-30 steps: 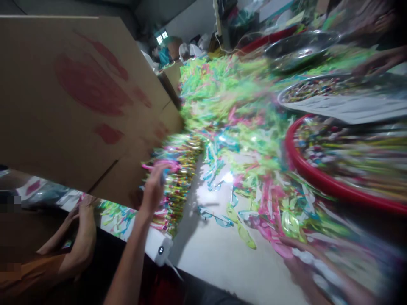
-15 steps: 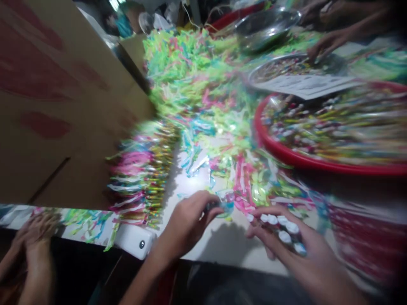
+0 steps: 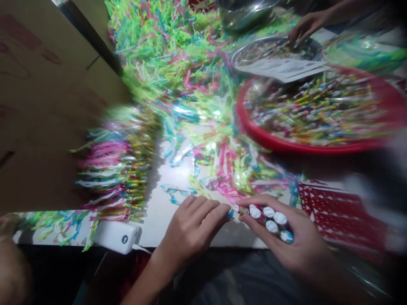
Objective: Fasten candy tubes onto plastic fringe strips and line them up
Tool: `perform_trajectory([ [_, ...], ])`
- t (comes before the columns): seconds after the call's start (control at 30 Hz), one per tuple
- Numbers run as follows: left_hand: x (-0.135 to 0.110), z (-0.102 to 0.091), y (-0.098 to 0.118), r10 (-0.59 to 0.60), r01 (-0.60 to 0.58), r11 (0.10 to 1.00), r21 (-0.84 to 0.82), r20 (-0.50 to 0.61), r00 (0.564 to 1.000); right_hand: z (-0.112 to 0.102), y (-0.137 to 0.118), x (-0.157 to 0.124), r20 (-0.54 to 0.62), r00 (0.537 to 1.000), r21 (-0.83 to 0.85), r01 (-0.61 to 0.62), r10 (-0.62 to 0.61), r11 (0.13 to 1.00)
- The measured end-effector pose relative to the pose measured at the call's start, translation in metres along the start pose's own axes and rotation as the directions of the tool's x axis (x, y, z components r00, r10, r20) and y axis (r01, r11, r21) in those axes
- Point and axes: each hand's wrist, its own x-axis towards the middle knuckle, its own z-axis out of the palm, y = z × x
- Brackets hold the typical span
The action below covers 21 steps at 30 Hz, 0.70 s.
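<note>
- Work seemingly joins a small blue piece (image 3: pixel 229 213) to a slim multicoloured tube (image 3: pixel 243 210), over the near edge of the white surface (image 3: pixel 155 226)
- Left hand (image 3: pixel 192 226) pinches the piece; right hand (image 3: pixel 295 239) curls around white-ended cylindrical tubes (image 3: pixel 280 218)
- Next move likely calls for steady alignment

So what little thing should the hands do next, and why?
Perhaps the left hand should guide its blue piece to the colourful tube: that tube pokes out from the right hand towards it, very close, though blur hides whether they touch. White-ended tubes sit bunched in the same grip.
</note>
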Motion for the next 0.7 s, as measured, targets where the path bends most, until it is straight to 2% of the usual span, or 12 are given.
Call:
perform_trajectory([
  [0.1,-0.002,0.0,-0.001,0.029,-0.029,0.999,0.042,0.009,1.0,0.0,0.002,-0.002,0.027,1.0,-0.03,-0.003,0.004,1.0],
  [0.23,-0.004,-0.001,0.0,0.059,-0.063,0.993,0.103,0.039,0.997,0.0,0.002,-0.004,-0.002,0.999,-0.018,-0.05,0.05,0.999],
  [0.53,-0.003,-0.004,0.003,0.133,-0.136,0.959,0.248,0.032,0.991,0.002,0.006,-0.002,0.044,0.999,-0.137,-0.019,0.025,0.99],
  [0.7,-0.007,-0.002,0.002,0.129,-0.129,0.964,0.233,0.013,0.992,0.006,0.011,-0.006,0.067,0.998,-0.208,0.013,0.001,0.978],
])
